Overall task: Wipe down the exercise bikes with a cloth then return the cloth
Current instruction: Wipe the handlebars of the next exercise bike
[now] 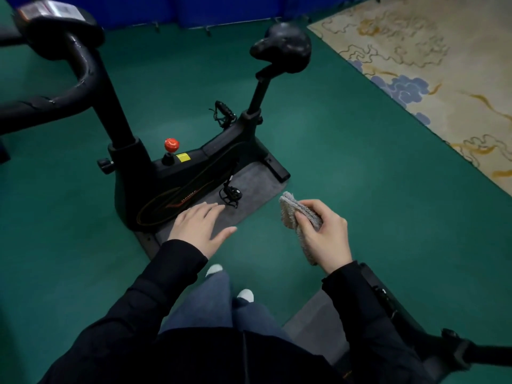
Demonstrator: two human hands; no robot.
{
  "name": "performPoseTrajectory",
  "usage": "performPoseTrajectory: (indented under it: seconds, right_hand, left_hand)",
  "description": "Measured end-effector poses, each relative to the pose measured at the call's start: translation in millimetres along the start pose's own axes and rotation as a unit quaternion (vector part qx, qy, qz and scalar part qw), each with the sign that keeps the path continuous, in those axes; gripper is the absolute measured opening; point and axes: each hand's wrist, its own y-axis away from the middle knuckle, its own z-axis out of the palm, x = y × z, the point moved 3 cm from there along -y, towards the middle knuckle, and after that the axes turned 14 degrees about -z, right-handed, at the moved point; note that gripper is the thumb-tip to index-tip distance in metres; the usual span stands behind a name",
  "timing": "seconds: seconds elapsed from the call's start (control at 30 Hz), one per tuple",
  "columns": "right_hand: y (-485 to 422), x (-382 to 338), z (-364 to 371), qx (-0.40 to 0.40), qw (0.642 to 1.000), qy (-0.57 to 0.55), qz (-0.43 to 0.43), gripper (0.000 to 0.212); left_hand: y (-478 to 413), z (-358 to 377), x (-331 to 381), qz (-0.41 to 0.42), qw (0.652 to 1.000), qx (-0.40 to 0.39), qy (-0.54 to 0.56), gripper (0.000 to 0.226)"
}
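Note:
A black exercise bike stands ahead of me on a grey mat, with a red knob, black saddle and handlebars at upper left. My right hand grips a folded grey cloth in the air, to the right of the bike's near pedal. My left hand hovers with fingers straight and spread, just in front of the bike's flywheel housing, holding nothing.
Part of a second black bike on its own grey mat sits at lower right beside my leg. The floor is green carpet; a cream patterned rug lies at upper right. Blue panels line the far wall.

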Motion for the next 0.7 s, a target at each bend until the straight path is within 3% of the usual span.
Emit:
performPoseTrajectory:
  seconds: [0.7]
  right_hand:
    - [-189,24,44,-0.068,0.995,0.01,-0.072,0.013]
  left_hand:
    - [-137,-30,-9,-0.09,0.994,0.02,0.057,0.064]
